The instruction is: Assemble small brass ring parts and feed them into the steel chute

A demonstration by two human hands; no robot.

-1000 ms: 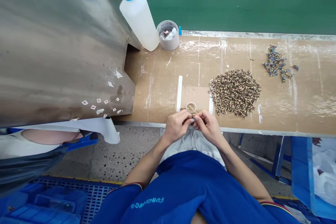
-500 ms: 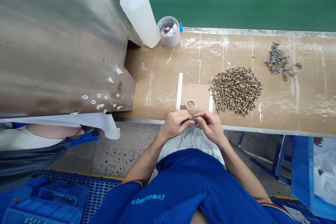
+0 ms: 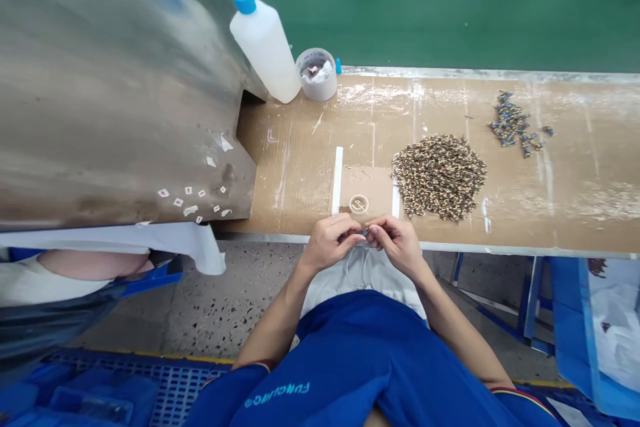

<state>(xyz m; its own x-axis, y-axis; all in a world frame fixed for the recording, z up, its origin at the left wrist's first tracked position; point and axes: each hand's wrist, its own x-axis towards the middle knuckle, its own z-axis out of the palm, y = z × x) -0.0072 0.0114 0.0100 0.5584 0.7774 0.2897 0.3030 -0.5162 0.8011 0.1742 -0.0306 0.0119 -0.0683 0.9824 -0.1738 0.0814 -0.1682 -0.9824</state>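
My left hand (image 3: 332, 240) and my right hand (image 3: 395, 241) meet at the front edge of the cardboard-covered bench (image 3: 300, 177). Between their fingertips is a tiny bluish part (image 3: 365, 232), too small to name and mostly hidden. Both hands are closed in a pinch around it. Just beyond the fingers sits a small round dish (image 3: 359, 204) with a thin pale stick in it. To the right lies a large heap of small brown-and-gold parts (image 3: 440, 177). Farther right is a smaller group of similar parts with blue on them (image 3: 510, 121).
A white squeeze bottle (image 3: 267, 50) with a blue nozzle stands at the back left beside a round tub (image 3: 320, 83) of scraps. A metal housing (image 3: 125, 93) borders the left. A blue crate (image 3: 570, 333) is at lower right. Part of another person (image 3: 90, 265) shows at left.
The camera view has shifted slightly, so the bench things appear a little lower and farther left. Both hands stay together at the bench edge, fingers moving slightly around the tiny part.
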